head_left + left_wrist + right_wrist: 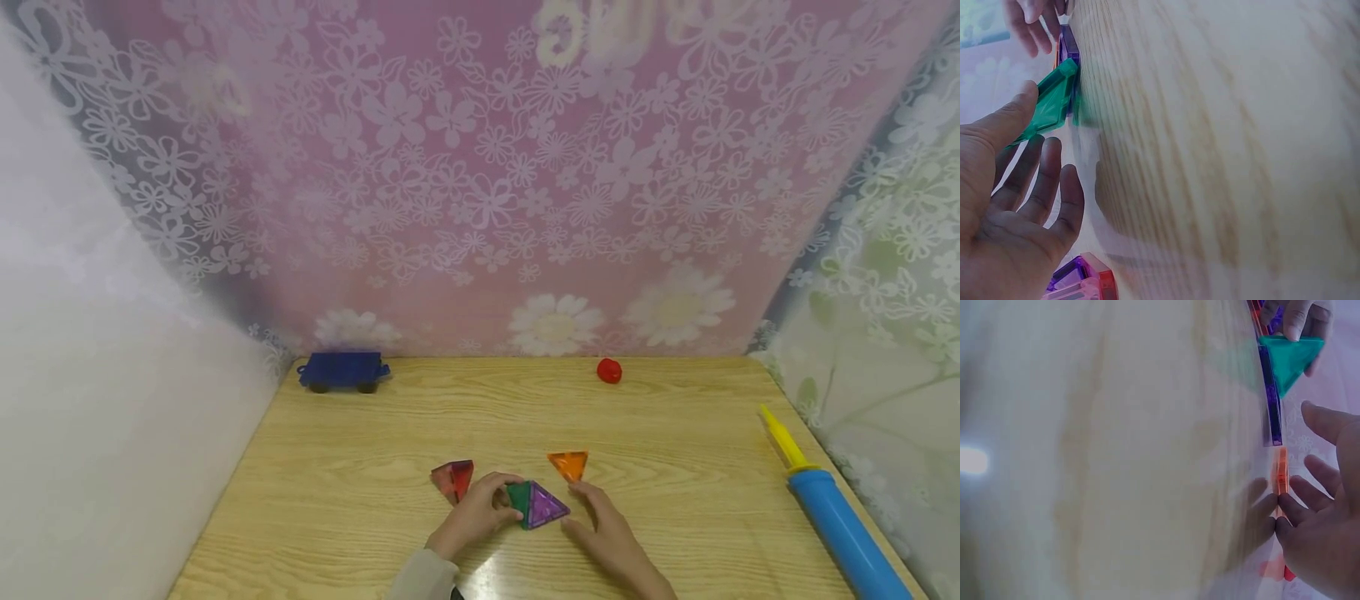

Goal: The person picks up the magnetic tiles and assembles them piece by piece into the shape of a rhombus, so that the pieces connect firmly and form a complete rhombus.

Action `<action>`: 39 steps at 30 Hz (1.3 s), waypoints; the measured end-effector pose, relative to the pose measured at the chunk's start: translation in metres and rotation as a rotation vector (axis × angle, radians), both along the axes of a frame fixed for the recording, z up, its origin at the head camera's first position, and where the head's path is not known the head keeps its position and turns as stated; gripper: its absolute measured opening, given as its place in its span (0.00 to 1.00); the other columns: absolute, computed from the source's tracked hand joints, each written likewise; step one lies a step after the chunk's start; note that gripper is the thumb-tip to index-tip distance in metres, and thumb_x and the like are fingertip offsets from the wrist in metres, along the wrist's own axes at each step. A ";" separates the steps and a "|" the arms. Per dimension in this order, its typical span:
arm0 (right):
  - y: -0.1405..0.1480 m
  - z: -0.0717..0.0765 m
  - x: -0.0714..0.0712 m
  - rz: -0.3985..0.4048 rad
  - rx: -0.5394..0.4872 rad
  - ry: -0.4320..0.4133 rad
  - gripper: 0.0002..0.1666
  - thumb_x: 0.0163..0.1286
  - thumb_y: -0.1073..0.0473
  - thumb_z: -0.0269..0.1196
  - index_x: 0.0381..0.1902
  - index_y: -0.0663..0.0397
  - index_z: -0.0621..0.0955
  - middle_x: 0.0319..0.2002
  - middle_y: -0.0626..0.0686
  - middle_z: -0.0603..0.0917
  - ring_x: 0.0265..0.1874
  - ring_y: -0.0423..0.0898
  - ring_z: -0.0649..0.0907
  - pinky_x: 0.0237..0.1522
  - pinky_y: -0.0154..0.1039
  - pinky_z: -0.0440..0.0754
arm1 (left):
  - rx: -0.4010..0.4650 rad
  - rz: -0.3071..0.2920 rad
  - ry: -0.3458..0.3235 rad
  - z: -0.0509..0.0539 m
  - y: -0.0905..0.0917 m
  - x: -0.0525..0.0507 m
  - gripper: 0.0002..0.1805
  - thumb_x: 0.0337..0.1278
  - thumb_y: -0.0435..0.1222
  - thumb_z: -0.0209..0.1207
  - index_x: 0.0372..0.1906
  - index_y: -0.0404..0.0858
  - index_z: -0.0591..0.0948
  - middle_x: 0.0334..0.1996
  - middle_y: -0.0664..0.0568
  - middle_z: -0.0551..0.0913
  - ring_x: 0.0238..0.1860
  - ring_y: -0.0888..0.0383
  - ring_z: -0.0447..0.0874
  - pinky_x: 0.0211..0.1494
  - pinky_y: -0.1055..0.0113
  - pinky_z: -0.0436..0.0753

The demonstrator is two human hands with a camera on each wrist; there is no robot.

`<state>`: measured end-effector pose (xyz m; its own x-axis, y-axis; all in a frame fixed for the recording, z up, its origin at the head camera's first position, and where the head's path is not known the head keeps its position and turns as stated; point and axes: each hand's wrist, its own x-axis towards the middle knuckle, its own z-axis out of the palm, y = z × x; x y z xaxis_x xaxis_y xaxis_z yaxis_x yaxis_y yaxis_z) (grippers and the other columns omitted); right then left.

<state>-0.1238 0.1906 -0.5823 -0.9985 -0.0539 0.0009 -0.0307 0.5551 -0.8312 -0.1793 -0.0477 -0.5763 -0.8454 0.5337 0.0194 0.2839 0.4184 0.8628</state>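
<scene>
with your left hand (476, 510) you pinch the green triangle tile (519, 497), of translucent plastic, held tilted at the edge of the flat purple triangle tile (547, 506). your right hand (611, 535) has its fingers loosely extended, and the tips touch the orange triangle tile (567, 463). a red tile (462, 476) is near your left hand. the table (697, 454) shows yellowish wood grain; the backdrop (487, 167) is pink and flowered.

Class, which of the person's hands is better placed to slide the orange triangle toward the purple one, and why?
Probably the right hand: it touches the orange triangle, while the left hand is occupied, pinching the green triangle.
</scene>
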 end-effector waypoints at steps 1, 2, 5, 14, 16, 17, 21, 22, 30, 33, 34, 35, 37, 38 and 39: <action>0.001 0.001 -0.001 -0.011 -0.002 0.002 0.34 0.63 0.52 0.65 0.64 0.57 0.69 0.63 0.61 0.72 0.65 0.64 0.66 0.64 0.63 0.62 | -0.001 -0.001 0.000 0.000 0.000 0.000 0.25 0.51 0.36 0.67 0.57 0.41 0.77 0.40 0.58 0.77 0.39 0.65 0.74 0.42 0.74 0.76; 0.003 0.002 -0.002 -0.026 -0.011 0.004 0.34 0.63 0.53 0.65 0.64 0.57 0.69 0.62 0.60 0.72 0.65 0.64 0.66 0.64 0.63 0.62 | -0.002 -0.002 0.001 0.000 0.000 0.000 0.25 0.52 0.36 0.67 0.57 0.41 0.77 0.40 0.58 0.77 0.39 0.65 0.74 0.42 0.74 0.76; 0.008 0.002 -0.010 -0.065 -0.030 0.028 0.34 0.63 0.54 0.66 0.64 0.57 0.69 0.59 0.61 0.75 0.64 0.65 0.67 0.64 0.64 0.61 | 0.000 -0.006 0.003 0.000 0.000 0.000 0.25 0.52 0.36 0.67 0.58 0.41 0.77 0.40 0.57 0.77 0.38 0.65 0.74 0.42 0.75 0.75; 0.021 -0.005 -0.041 -0.074 -0.022 0.039 0.39 0.61 0.58 0.67 0.66 0.63 0.65 0.63 0.67 0.68 0.64 0.65 0.63 0.64 0.61 0.63 | 0.009 -0.013 -0.005 -0.002 -0.001 -0.001 0.25 0.52 0.36 0.66 0.58 0.41 0.76 0.41 0.57 0.77 0.39 0.66 0.74 0.42 0.75 0.76; 0.021 -0.007 -0.046 -0.072 -0.016 0.038 0.40 0.60 0.58 0.68 0.66 0.63 0.66 0.63 0.67 0.68 0.64 0.65 0.62 0.63 0.63 0.62 | 0.006 -0.012 -0.004 -0.002 -0.001 -0.001 0.25 0.53 0.36 0.66 0.58 0.41 0.76 0.41 0.57 0.77 0.39 0.66 0.74 0.42 0.75 0.76; 0.021 -0.008 -0.049 -0.070 -0.005 0.041 0.40 0.59 0.58 0.69 0.66 0.64 0.66 0.63 0.68 0.68 0.64 0.65 0.61 0.63 0.64 0.63 | 0.005 -0.011 -0.004 -0.002 -0.001 -0.001 0.25 0.53 0.36 0.66 0.58 0.41 0.76 0.42 0.57 0.77 0.39 0.66 0.74 0.42 0.75 0.76; 0.019 -0.011 -0.057 -0.081 0.060 0.066 0.40 0.56 0.57 0.71 0.64 0.64 0.69 0.62 0.67 0.70 0.60 0.64 0.63 0.60 0.63 0.64 | -0.006 -0.004 -0.013 0.000 -0.001 0.000 0.25 0.53 0.36 0.66 0.58 0.42 0.76 0.43 0.58 0.77 0.39 0.66 0.74 0.43 0.75 0.76; 0.019 -0.012 -0.058 -0.082 0.077 0.073 0.40 0.55 0.58 0.72 0.63 0.65 0.69 0.61 0.67 0.70 0.59 0.63 0.63 0.59 0.62 0.65 | -0.009 -0.003 -0.018 0.001 -0.001 0.000 0.25 0.53 0.36 0.66 0.58 0.42 0.76 0.43 0.59 0.77 0.39 0.66 0.74 0.43 0.75 0.76; 0.015 -0.012 -0.060 -0.067 0.080 0.115 0.38 0.52 0.63 0.72 0.60 0.66 0.71 0.56 0.67 0.73 0.58 0.64 0.67 0.59 0.62 0.66 | -0.014 -0.007 -0.003 0.004 0.000 -0.001 0.25 0.53 0.36 0.66 0.58 0.42 0.76 0.43 0.58 0.77 0.40 0.64 0.75 0.44 0.74 0.77; 0.015 -0.012 -0.058 -0.059 0.014 0.102 0.38 0.52 0.67 0.72 0.61 0.64 0.70 0.56 0.65 0.71 0.53 0.61 0.72 0.56 0.55 0.73 | -0.011 -0.007 -0.007 0.003 0.000 -0.001 0.25 0.53 0.36 0.66 0.58 0.42 0.76 0.44 0.58 0.77 0.40 0.64 0.75 0.44 0.74 0.77; 0.015 -0.013 -0.057 -0.057 -0.007 0.103 0.38 0.52 0.69 0.71 0.61 0.64 0.70 0.56 0.65 0.70 0.51 0.58 0.74 0.53 0.50 0.76 | -0.011 -0.008 -0.007 0.003 0.000 0.000 0.25 0.53 0.37 0.66 0.58 0.42 0.76 0.44 0.57 0.77 0.40 0.65 0.75 0.44 0.74 0.77; 0.015 -0.013 -0.056 -0.057 -0.030 0.105 0.39 0.51 0.71 0.71 0.61 0.65 0.69 0.57 0.65 0.69 0.48 0.56 0.75 0.50 0.45 0.79 | -0.010 -0.009 -0.007 0.002 0.000 0.000 0.26 0.53 0.37 0.66 0.58 0.42 0.76 0.44 0.57 0.77 0.40 0.65 0.75 0.44 0.74 0.77; 0.014 -0.014 -0.056 -0.063 -0.044 0.129 0.40 0.49 0.73 0.71 0.61 0.67 0.70 0.56 0.66 0.69 0.41 0.50 0.75 0.40 0.36 0.80 | -0.009 -0.012 -0.002 0.001 0.000 0.000 0.26 0.53 0.37 0.66 0.59 0.42 0.76 0.44 0.57 0.77 0.40 0.65 0.75 0.44 0.75 0.76; 0.014 -0.015 -0.055 -0.063 -0.045 0.143 0.40 0.49 0.74 0.71 0.61 0.68 0.69 0.56 0.67 0.69 0.38 0.48 0.75 0.36 0.33 0.79 | -0.009 -0.012 0.000 0.001 0.000 -0.001 0.26 0.53 0.37 0.66 0.59 0.42 0.76 0.44 0.57 0.77 0.40 0.65 0.75 0.44 0.75 0.76; 0.014 -0.015 -0.055 -0.064 -0.047 0.147 0.41 0.48 0.75 0.71 0.61 0.69 0.69 0.56 0.68 0.69 0.36 0.46 0.74 0.33 0.31 0.78 | -0.007 -0.013 0.004 0.001 0.000 -0.001 0.25 0.53 0.37 0.65 0.59 0.42 0.76 0.44 0.57 0.77 0.40 0.65 0.75 0.44 0.74 0.77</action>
<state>-0.1786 0.2047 -0.5972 -0.9889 0.0137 0.1480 -0.1194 0.5205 -0.8455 -0.1801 -0.0475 -0.5755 -0.8382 0.5450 0.0192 0.2932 0.4207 0.8585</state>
